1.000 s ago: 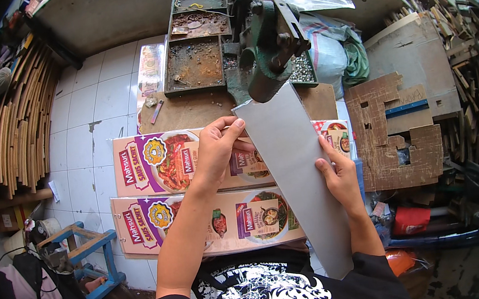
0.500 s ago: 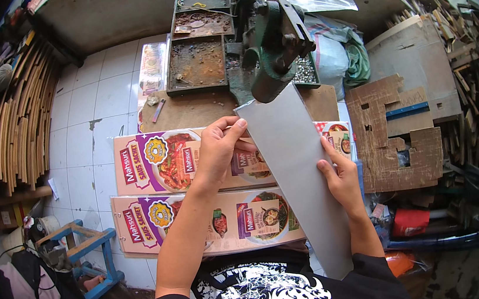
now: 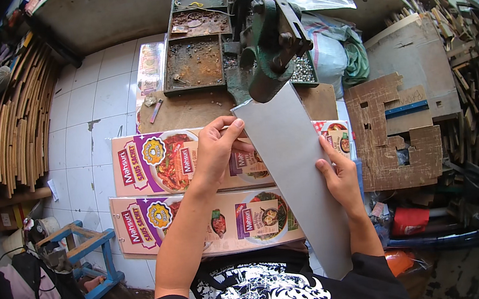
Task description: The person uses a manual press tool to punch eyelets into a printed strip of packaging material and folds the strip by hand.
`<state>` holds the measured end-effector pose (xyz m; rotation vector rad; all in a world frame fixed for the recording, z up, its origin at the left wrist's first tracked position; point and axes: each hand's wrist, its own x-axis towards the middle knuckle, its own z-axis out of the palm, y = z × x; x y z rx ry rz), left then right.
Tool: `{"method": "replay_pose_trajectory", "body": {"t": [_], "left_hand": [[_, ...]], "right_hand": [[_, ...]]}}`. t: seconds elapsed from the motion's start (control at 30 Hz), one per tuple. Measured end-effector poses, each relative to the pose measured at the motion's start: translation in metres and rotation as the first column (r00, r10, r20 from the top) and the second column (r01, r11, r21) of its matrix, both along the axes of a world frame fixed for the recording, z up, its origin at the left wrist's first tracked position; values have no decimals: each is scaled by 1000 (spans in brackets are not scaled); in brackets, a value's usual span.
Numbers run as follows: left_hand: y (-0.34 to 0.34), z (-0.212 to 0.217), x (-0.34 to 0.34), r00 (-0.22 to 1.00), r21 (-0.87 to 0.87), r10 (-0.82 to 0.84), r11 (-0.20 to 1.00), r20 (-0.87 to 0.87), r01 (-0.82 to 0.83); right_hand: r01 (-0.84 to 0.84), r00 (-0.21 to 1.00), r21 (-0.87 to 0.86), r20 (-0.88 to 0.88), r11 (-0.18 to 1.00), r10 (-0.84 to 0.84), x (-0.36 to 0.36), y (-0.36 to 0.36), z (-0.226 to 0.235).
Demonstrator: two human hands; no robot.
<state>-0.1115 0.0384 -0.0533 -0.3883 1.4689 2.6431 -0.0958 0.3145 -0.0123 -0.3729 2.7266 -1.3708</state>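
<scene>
Two long printed cardboard banners lie flat at centre frame, one above the other: the upper banner (image 3: 164, 164) and the lower banner (image 3: 200, 222), both cream and purple with round food pictures and yellow badges. A third narrow printed strip (image 3: 149, 71) stands against the tray at upper centre.

The grey card strip (image 3: 294, 167), long, plain and matt, runs diagonally from the centre top down to the lower right. Its upper end sits just under the head of the green cast-metal press (image 3: 265, 40). The left hand (image 3: 219, 152) grips the strip's upper left edge, thumb and fingers closed on it. The right hand (image 3: 340, 179) holds the right edge at mid-length, thumb on the face, fingers curled behind.

The rusty metal tray (image 3: 194, 63), compartmented and gritty, sits left of the press. A die-cut brown cardboard sheet (image 3: 394, 132) with stepped notches lies at right, near the strip's right edge. White floor tiles (image 3: 81, 138) show at left, with open room there. Bundled wooden slats (image 3: 15, 122) line the far left. A blue wooden stool (image 3: 88, 246) stands at lower left.
</scene>
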Motion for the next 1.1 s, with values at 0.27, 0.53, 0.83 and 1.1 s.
{"method": "replay_pose_trajectory", "body": {"t": [0.27,0.53,0.83,1.1], "left_hand": [[0,1,-1,1000,19,14,1000,7,-14],[0,0,-1,1000,15,-3,1000,7,2],[-1,3,-1,1000,39,-3,999,9,3],[-1,2,0,1000,46,4,999,25,-5]], "right_hand": [[-7,1000,8,-29,1000,7,-2,1,-4],[10,1000,-2,22,1000,-10,-1,-1,-1],[16,999,-23,34,1000,-15,-2,-1,-5],[78,988,-45,139,996,-72,2,-5,2]]}}
